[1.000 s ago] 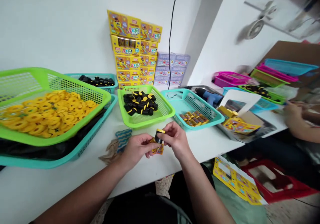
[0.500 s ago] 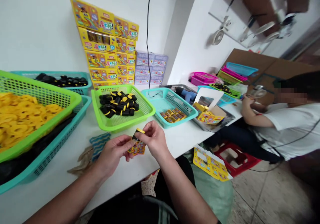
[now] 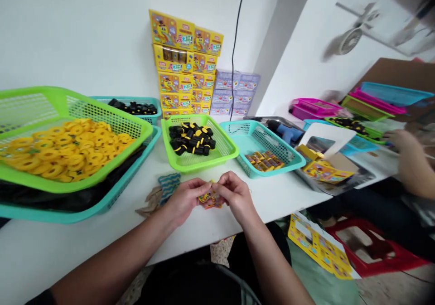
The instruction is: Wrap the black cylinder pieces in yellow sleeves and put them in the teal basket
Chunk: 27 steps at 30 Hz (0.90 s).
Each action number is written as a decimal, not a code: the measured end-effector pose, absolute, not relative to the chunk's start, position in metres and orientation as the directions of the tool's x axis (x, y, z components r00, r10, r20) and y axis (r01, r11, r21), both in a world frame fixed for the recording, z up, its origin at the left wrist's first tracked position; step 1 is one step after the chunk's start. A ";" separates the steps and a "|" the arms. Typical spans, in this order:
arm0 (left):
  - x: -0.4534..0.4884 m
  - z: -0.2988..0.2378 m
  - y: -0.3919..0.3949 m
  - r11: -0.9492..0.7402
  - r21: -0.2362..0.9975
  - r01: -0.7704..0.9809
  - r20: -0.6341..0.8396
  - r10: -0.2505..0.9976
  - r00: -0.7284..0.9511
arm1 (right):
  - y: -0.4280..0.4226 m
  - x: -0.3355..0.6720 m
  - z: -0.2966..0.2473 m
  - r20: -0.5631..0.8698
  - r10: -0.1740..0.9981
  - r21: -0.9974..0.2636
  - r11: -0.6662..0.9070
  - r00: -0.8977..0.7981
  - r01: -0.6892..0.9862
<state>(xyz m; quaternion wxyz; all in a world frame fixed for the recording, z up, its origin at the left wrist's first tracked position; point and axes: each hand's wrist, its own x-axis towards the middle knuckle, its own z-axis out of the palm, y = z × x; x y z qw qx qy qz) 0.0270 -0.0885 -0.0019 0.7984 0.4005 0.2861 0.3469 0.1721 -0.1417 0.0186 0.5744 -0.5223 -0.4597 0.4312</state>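
Your left hand [image 3: 188,199] and right hand [image 3: 235,195] both pinch the small printed packet [image 3: 212,201] over the bench [image 3: 272,197], near its front edge; hard thumb pressure could crease it, a loose grip drop it.

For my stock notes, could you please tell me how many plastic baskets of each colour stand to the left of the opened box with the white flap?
Green: 2 (left green basket, middle green basket)
Turquoise: 3 (rear turquoise basket, lower turquoise basket, right turquoise basket)
Total: 5
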 end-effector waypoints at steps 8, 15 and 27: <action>0.026 0.003 -0.086 0.490 0.818 -0.301 -0.229 0.758 0.610 | -0.147 0.172 0.011 0.239 0.964 -0.915 0.183 0.119 0.359; 0.028 -0.001 -0.087 0.476 0.825 -0.304 -0.201 0.751 0.629 | -0.147 0.170 0.007 0.213 0.952 -0.971 0.180 0.219 0.159; 0.024 -0.003 -0.086 0.533 0.804 -0.265 -0.226 0.685 0.692 | -0.152 0.178 0.006 0.382 0.922 -0.877 0.338 0.067 0.342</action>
